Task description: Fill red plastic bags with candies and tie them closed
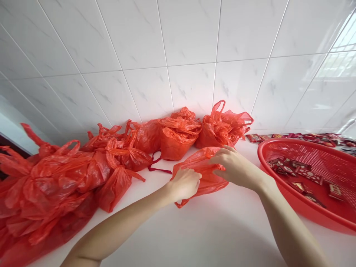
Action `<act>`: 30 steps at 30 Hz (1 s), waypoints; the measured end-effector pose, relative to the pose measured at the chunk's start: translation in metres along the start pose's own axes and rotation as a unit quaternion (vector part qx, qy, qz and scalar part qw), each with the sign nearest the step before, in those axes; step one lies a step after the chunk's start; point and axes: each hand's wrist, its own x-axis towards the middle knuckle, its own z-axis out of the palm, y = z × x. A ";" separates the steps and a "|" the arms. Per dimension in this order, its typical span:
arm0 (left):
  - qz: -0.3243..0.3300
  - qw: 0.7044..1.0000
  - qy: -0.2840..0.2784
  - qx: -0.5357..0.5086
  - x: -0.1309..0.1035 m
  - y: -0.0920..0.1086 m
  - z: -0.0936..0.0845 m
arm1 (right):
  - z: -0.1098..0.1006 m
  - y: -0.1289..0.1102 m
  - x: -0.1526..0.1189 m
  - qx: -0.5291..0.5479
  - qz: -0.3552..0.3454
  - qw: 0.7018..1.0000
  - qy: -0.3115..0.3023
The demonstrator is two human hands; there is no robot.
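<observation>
A thin red plastic bag (207, 172) lies on the white tabletop between my hands, its mouth spread and facing me. My left hand (187, 183) is closed with its fingers curled on the bag's left edge. At the bag's right side, my right hand (236, 167) has its thumb and fingers apart, with the fingertips over the upper rim. No contents show inside the bag. Part of its right edge is hidden behind my right hand.
Many knotted red bags (83, 170) are heaped at left. Two bags of crumpled red plastic (178, 142) stand against the tiled wall (191, 85). A red perforated basket (306, 218) holding wrapped snack packets (308, 174) sits right; more packets (303, 137) lie behind it.
</observation>
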 end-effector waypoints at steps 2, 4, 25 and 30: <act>-0.004 1.000 -0.022 0.003 0.009 0.000 0.008 | 0.001 -0.001 0.001 0.008 0.001 1.000 -0.016; 0.006 0.999 -0.044 -0.002 0.015 0.001 0.014 | 0.004 -0.006 0.001 0.016 0.000 0.999 -0.047; 0.098 0.991 -0.010 0.089 -0.002 -0.011 -0.007 | 0.026 -0.011 0.020 -0.090 0.090 0.964 -0.233; 0.079 0.988 -0.059 0.121 0.014 -0.016 0.002 | 0.043 -0.016 0.028 -0.080 0.090 0.960 -0.252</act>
